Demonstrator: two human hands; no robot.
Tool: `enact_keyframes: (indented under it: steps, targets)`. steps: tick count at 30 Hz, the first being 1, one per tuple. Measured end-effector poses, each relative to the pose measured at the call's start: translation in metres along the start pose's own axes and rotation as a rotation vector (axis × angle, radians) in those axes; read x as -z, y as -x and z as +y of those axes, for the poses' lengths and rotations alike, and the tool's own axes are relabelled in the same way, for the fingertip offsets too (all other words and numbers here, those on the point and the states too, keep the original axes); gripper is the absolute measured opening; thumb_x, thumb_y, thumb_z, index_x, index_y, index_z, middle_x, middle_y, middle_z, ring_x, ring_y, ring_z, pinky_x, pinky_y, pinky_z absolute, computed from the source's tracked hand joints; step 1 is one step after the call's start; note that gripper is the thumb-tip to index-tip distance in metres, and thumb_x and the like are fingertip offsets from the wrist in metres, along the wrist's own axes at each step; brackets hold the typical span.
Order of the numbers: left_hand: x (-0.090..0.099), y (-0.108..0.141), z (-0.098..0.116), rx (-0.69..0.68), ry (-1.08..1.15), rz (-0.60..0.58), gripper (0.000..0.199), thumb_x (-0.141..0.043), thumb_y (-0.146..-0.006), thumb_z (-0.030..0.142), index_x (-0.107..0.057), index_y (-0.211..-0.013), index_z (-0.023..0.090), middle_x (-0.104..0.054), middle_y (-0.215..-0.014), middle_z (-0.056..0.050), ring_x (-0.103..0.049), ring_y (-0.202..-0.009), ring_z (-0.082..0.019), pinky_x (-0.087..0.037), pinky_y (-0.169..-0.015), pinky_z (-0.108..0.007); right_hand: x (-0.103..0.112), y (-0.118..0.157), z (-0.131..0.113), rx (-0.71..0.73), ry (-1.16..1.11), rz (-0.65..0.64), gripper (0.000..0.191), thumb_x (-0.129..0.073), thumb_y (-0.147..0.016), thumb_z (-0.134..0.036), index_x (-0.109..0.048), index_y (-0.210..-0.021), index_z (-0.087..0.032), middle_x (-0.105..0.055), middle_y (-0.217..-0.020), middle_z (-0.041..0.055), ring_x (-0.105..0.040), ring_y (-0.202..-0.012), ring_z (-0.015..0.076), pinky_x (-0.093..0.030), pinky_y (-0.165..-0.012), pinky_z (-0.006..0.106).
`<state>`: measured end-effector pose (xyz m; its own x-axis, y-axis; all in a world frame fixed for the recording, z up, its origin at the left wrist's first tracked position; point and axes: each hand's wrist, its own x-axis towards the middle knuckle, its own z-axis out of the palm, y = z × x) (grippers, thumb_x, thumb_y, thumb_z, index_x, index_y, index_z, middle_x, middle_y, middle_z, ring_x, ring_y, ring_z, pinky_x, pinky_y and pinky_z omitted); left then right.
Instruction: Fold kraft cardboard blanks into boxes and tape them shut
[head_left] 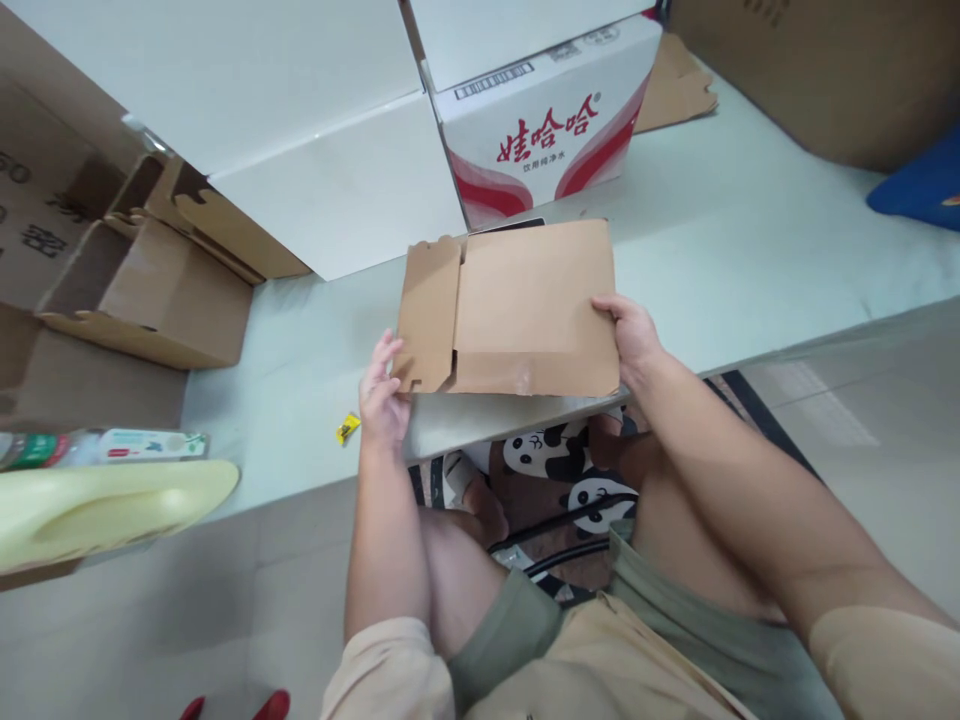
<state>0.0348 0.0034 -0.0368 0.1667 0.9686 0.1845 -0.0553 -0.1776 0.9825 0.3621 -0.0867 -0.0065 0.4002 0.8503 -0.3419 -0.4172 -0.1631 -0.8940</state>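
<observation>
- Beige shirt (592,665) and green shorts (517,612) sit closest.
- Brown cardboard (534,305), with 1 flap (427,312) along its left side, is held over the near edge of the desk (750,240).
- Right hand (634,340): closed on the cardboard's right edge, thumb on top.
- Left hand (384,395): half-open, touching the flap's near corner; cannot tell whether it grips.
- Yellow wrapper (348,428) just beside the left hand; white-and-red carton (551,135) beyond the cardboard.

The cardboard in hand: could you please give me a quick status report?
Right hand grips cardboard by right edge; left hand at left flap, grip unclear. Cardboard looks flat. Yellow packet near left hand, apart from cardboard.
</observation>
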Motion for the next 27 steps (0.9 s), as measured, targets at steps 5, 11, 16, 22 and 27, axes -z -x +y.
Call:
enact_keyframes:
  steps: [5,11,16,22,27]
  targets:
    - [-0.006,-0.004,0.007,0.25,0.169,0.264,0.049,-0.077,-0.064,0.037,-0.068,-0.111,0.028,-0.075,-0.1,-0.004,-0.072,-0.092,-0.023,-0.058,-0.081,-0.035,-0.004,0.025,-0.012,0.016,0.091,-0.111,0.029,-0.066,-0.053,-0.034,-0.064,-0.079,-0.021,-0.075,-0.081,0.0086,-0.072,-0.09,0.0355,-0.057,-0.092,0.057]
    - [-0.016,-0.007,0.016,0.382,0.403,0.229,0.03,-0.065,-0.07,0.042,-0.07,-0.094,0.024,-0.075,-0.092,-0.003,-0.068,-0.064,-0.015,-0.051,-0.057,-0.026,0.048,0.049,-0.031,-0.006,0.09,0.02,0.023,-0.06,-0.068,-0.043,-0.064,-0.082,-0.025,-0.07,-0.075,0.0078,-0.07,-0.084,0.0342,-0.06,-0.073,0.056]
    - [-0.027,-0.005,0.025,0.424,0.421,0.234,0.026,-0.062,-0.07,0.04,-0.07,-0.086,0.02,-0.073,-0.088,-0.004,-0.065,-0.057,-0.012,-0.05,-0.055,-0.023,0.114,0.083,-0.043,0.23,0.084,0.354,0.021,-0.069,-0.071,-0.034,-0.052,-0.061,-0.027,-0.037,-0.047,-0.0046,-0.027,-0.033,0.0074,-0.022,-0.03,0.026]
    - [-0.036,-0.007,0.033,0.46,0.462,0.259,0.022,-0.06,-0.068,0.035,-0.069,-0.077,0.017,-0.067,-0.072,-0.001,-0.063,-0.053,-0.011,-0.049,-0.052,-0.021,0.118,0.039,-0.109,0.472,0.128,0.749,0.028,-0.052,-0.08,0.002,-0.042,-0.065,-0.02,-0.042,-0.057,-0.0088,-0.033,-0.037,0.0002,-0.026,-0.031,0.011]
    - [-0.039,-0.012,0.034,0.465,0.466,0.261,0.018,-0.06,-0.067,0.032,-0.068,-0.07,0.016,-0.062,-0.064,0.0,-0.055,-0.047,-0.008,-0.044,-0.047,-0.019,0.09,-0.058,-0.178,0.472,0.343,0.516,0.033,-0.035,-0.101,-0.019,-0.037,-0.068,-0.022,-0.054,-0.065,-0.0039,-0.055,-0.053,0.0005,-0.04,-0.045,0.008]
